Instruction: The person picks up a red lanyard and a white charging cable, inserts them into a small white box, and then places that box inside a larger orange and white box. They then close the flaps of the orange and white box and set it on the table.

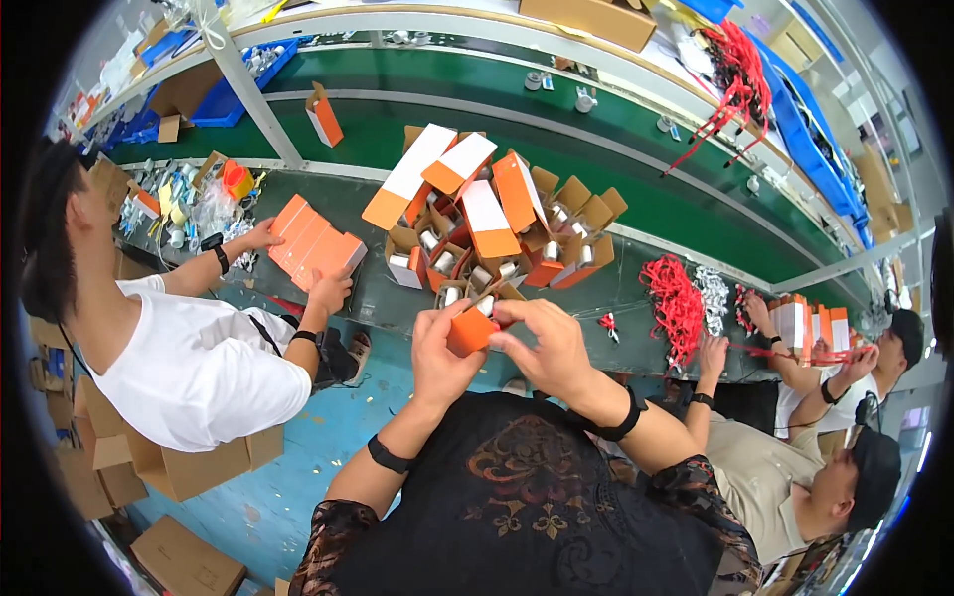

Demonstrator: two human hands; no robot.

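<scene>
Small orange cardboard box is in both hands, in front of the torso, just above the near edge of the dark green tabletop.

Left hand: fingers wrapped round the box's left side, gripping it. Right hand: thumb and forefinger curled in at the right edge; contact likely, can't tell if they're pinching. My read: left steadies the box, which frees the right for finer work at the edge.

Orientation: an orange face tilts up toward the camera, one corner toward the near side. Long axis is foreshortened and half under the fingers, can't call it. A silver-white cylindrical part shows just beyond the far edge; can't tell if it's in this box or one behind.

Far side of the hands: cluster of open brown-lined cartons with silver cylinders, mouths mostly up, probably so the contents stay reachable. White-and-orange cartons lie on top, tilted various ways.

Right: tangled red cord pile. Left: co-worker in a white shirt, both hands on an orange carton stack.
</scene>
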